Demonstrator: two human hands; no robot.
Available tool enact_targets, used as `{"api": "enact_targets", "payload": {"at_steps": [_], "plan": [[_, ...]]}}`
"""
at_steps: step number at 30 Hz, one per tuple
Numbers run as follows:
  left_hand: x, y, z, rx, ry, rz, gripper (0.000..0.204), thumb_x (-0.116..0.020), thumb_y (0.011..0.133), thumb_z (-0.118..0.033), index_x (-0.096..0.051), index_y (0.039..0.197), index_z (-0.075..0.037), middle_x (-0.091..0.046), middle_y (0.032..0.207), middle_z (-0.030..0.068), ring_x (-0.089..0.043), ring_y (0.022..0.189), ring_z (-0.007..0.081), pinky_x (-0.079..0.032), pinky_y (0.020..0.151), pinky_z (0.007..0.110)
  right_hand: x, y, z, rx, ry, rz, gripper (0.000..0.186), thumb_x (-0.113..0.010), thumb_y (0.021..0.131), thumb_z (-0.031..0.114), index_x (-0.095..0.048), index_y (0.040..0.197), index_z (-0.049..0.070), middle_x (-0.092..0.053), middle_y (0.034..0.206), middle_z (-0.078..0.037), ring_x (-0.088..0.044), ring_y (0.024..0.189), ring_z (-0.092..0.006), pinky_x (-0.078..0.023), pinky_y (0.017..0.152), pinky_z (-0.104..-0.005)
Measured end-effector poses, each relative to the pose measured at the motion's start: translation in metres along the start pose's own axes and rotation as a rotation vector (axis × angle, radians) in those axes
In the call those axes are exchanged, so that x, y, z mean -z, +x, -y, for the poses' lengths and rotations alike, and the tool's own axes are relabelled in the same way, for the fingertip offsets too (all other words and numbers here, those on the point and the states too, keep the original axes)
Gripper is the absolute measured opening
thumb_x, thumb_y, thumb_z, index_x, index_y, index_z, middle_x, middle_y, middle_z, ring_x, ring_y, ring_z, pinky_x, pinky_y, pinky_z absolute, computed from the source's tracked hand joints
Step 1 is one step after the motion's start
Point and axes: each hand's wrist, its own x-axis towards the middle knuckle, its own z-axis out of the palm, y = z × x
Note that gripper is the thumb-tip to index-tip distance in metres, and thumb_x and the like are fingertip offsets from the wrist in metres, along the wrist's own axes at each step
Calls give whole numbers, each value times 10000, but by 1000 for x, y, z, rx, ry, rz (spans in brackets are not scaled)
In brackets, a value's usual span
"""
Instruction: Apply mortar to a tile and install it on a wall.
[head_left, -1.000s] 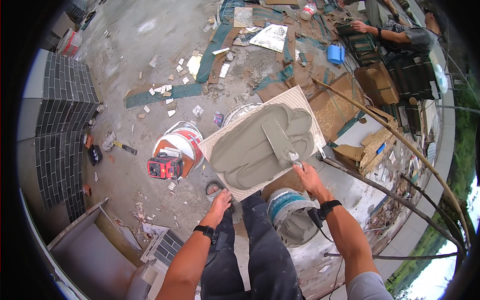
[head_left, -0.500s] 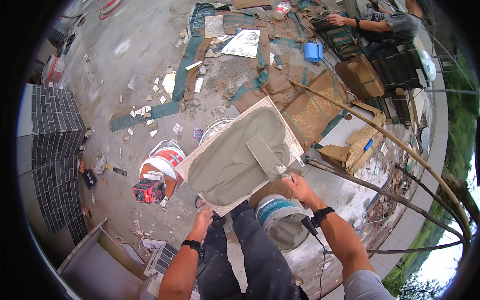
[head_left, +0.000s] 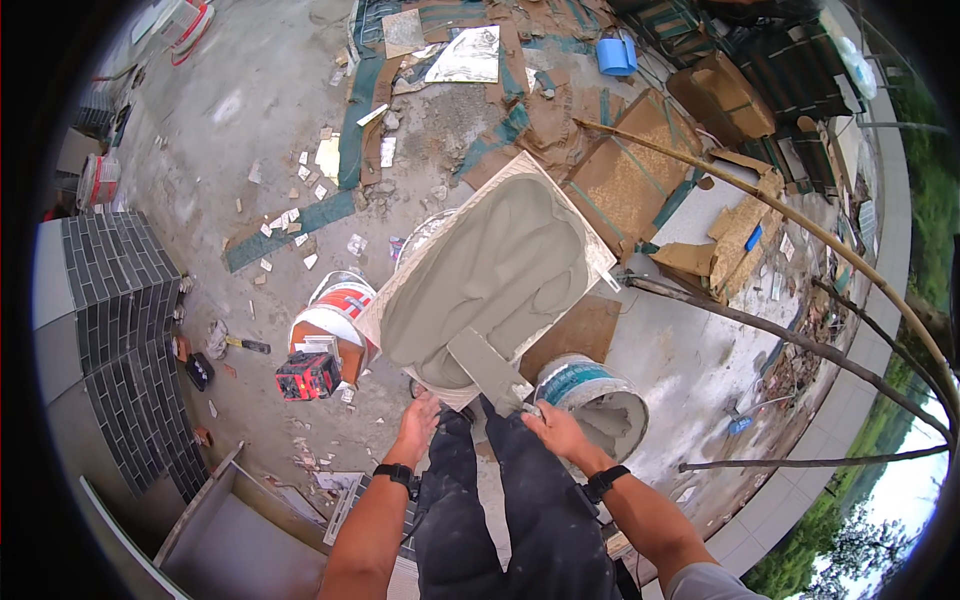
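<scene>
Head view: beyond the person's legs (head_left: 455,480) a rectangular ceramic tile (head_left: 600,260) lies back face up above the concrete floor (head_left: 250,340).
Tile support: a white bucket (head_left: 425,230) peeks out past the far-left edge, so it probably carries the tile at a handy height; the contact is hidden.
Right hand (head_left: 555,428): fingers wrapped round the handle of a trowel (head_left: 482,362), whose flat blade crosses the tile's near edge, held low, presumably to press and smooth.
Left hand (head_left: 418,422): by the near-left corner, perhaps to steady it against the trowel's push; I cannot tell whether the grip clasps the edge or is released.
Mortar bucket (head_left: 580,375): teal-banded, just beside the right hand, seemingly for easy scooping.
Red-and-white bucket (head_left: 345,300): left of the tile, apparently serving as a stand for a red-and-black device (head_left: 308,377).
Tile face: pale ribbed margin showing around thick grey mortar (head_left: 480,270), which looks wet and smooth, with long curved ridges and overlapping folds.
</scene>
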Motion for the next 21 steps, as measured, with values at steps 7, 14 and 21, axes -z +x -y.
{"api": "enact_targets", "payload": {"at_steps": [7,14,21], "plan": [[7,-5,-3,6,-26,-26,763,-461,897,-361,-203,1519,-1,-331,1545,151,-275,1443,284,-193,1170,415,74,14,-20,73,-705,52,383,-531,944,439,-502,1023,65,-671,860,-173,-672,752,-368,-532,619,-465],[-7,-7,-9,3,41,-44,774,-462,905,-361,-176,1516,17,-284,1562,176,-255,1451,301,-186,1177,421,210,51,-59,-40,-843,-132,369,-527,951,431,-494,977,65,-664,856,-168,-655,778,-391,-528,643,-465],[-13,-10,-14,17,62,-140,774,-449,907,-364,-171,1513,30,-288,1554,200,-267,1447,307,-195,1174,420,252,71,-85,54,-727,-114,356,-540,941,410,-491,951,58,-660,848,-183,-642,770,-400,-503,647,-485]]}}
